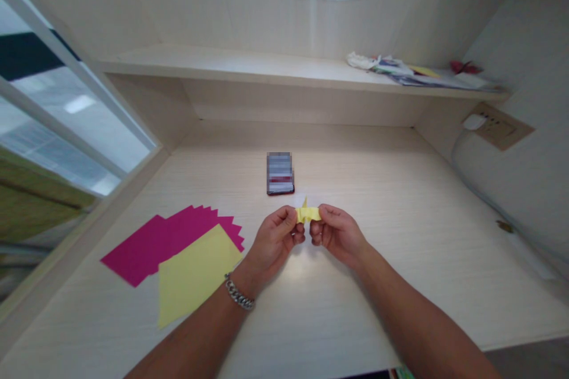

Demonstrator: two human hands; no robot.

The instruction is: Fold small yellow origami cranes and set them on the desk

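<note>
A small folded piece of yellow paper [307, 214] is held above the desk between both hands, with a thin point sticking up from its middle. My left hand [275, 238] pinches its left end between thumb and fingers. On the right end, my right hand [340, 234] has a similar pinch. The fingertips of the two hands are close together but apart below the paper. Just beyond them a phone [280, 173] lies on the desk, its screen lit and blurred.
Magenta sheets [178, 240] lie fanned at the left, partly under a yellow sheet [195, 275] near my left forearm. Papers [404, 71] rest on the shelf [267, 68] at the back. A cable [478, 192] runs from a wall socket [504, 127] to a white power strip [528, 251] at the right.
</note>
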